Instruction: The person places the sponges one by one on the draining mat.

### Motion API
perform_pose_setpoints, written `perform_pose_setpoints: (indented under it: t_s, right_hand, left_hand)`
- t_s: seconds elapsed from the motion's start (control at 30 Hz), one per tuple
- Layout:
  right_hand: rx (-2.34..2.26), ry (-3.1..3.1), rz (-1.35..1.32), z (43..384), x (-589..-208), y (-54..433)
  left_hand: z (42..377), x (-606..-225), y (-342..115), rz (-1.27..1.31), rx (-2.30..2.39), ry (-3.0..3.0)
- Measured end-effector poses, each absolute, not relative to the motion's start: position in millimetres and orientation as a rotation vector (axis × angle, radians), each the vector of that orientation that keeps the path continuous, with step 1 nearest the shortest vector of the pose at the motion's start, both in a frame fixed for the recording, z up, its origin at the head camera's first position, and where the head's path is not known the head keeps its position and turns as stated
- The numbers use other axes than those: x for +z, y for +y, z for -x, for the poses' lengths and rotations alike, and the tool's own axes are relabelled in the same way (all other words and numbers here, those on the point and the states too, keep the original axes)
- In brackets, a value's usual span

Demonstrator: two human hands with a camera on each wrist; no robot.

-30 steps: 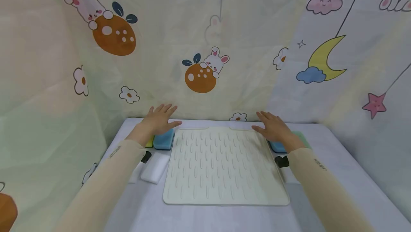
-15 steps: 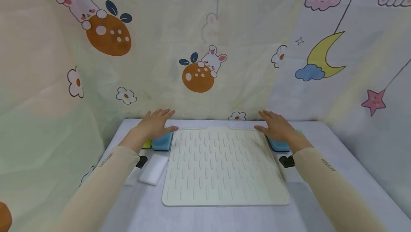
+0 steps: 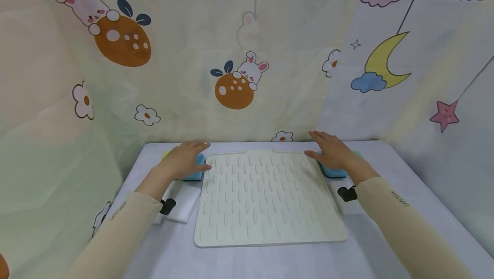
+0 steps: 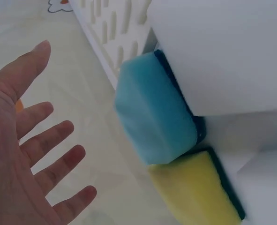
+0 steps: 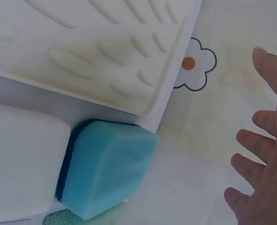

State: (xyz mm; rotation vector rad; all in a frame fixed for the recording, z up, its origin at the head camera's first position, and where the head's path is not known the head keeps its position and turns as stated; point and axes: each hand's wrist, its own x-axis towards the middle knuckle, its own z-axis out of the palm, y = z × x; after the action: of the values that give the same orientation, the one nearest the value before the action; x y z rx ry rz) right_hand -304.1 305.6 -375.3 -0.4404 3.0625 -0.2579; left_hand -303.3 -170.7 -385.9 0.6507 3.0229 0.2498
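Note:
In the head view my left hand (image 3: 180,159) hovers above a blue sponge (image 3: 194,176) at the left of a cream ridged mat (image 3: 270,201). Its fingers are spread and it holds nothing; the left wrist view shows that palm (image 4: 7,159) apart from the blue sponge (image 4: 152,108) and a yellow sponge (image 4: 199,187). On the other side, my right hand (image 3: 333,153) is over another blue sponge (image 3: 333,172), fingers extended, nothing gripped. The right wrist view has this blue sponge (image 5: 115,164) leaning by a white block (image 5: 21,159), with a green sponge (image 5: 84,216) partly hidden.
White blocks (image 3: 185,201) lie on the table left of the mat, and another white block (image 3: 347,204) is at the right. The white tabletop (image 3: 247,264) meets a printed cloth backdrop (image 3: 185,90) at the rear, with cloth at both sides.
My left hand has come down and back toward me, uncovering less of the left blue sponge. The right hand stays nearly where it was. The head view has shifted slightly.

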Motion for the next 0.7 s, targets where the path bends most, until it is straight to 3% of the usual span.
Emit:
perform_pose_setpoints:
  t_s: [0.7]
  right_hand:
    - [-0.252, 3.041, 0.431, 292, -373, 317]
  left_hand:
    - [277, -406, -163, -0.651, 0.232, 3.05]
